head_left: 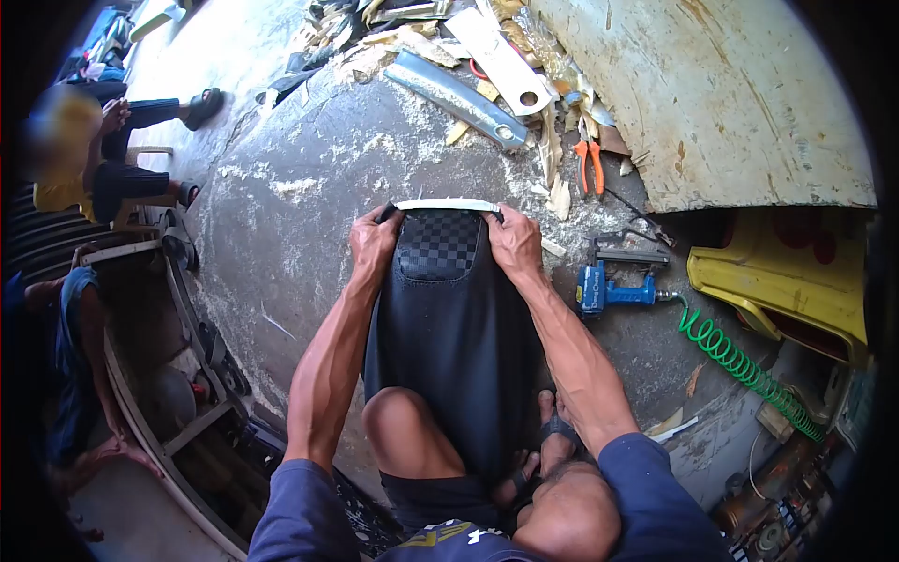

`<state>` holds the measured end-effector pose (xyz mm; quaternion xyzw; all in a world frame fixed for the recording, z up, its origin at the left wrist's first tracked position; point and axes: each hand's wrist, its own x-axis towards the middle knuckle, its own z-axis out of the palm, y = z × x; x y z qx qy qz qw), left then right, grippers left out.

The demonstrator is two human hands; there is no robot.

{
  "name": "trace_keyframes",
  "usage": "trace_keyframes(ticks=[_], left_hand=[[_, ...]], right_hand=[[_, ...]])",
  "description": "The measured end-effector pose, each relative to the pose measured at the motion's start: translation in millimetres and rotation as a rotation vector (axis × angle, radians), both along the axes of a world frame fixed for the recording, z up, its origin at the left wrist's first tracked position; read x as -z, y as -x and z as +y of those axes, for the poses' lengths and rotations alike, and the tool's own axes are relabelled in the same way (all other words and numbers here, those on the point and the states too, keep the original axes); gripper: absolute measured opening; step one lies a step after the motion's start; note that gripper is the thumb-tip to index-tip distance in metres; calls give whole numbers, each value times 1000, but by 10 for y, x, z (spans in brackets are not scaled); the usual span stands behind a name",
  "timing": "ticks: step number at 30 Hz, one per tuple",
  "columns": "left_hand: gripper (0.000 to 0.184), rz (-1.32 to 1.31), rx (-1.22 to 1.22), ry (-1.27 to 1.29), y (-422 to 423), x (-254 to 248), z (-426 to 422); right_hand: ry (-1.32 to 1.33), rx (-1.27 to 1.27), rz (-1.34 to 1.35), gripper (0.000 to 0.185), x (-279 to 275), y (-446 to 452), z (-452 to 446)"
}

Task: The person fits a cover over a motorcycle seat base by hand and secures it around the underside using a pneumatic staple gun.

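Observation:
A long black seat cover (pixel 445 323) with a checkered patch lies over my lap and stretches away from me. Its far end shows a white edge (pixel 448 203). My left hand (pixel 375 242) is closed on the far left corner of the cover. At the far right corner, my right hand (pixel 515 241) grips it the same way, fingers curled round the edge. What lies under the cover is hidden. To the right of my right hand, a blue air stapler (pixel 613 288) rests on the floor, joined to a green coiled hose (pixel 740 361).
Orange-handled pliers (pixel 590 169), a metal strip (pixel 457 99) and foam scraps (pixel 552 178) lie ahead. A yellow plastic piece (pixel 796 272) stands right, below a worn board (pixel 730 94). A wooden frame (pixel 192 426) is at left. Two other people are on the left side, one seated.

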<state>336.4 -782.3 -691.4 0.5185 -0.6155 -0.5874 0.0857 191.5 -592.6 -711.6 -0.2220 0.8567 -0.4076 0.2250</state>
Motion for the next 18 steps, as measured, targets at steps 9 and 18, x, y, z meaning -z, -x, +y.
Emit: trace_keyframes(ticks=[9,18], left_hand=[[22,-165,-123,-351,139,385,-273],[19,23,-166,-797,121,495,-356]], right_hand=[[-149,180,-263,64,221,105,-102],[110,383,-1034,43,56,152,-200]])
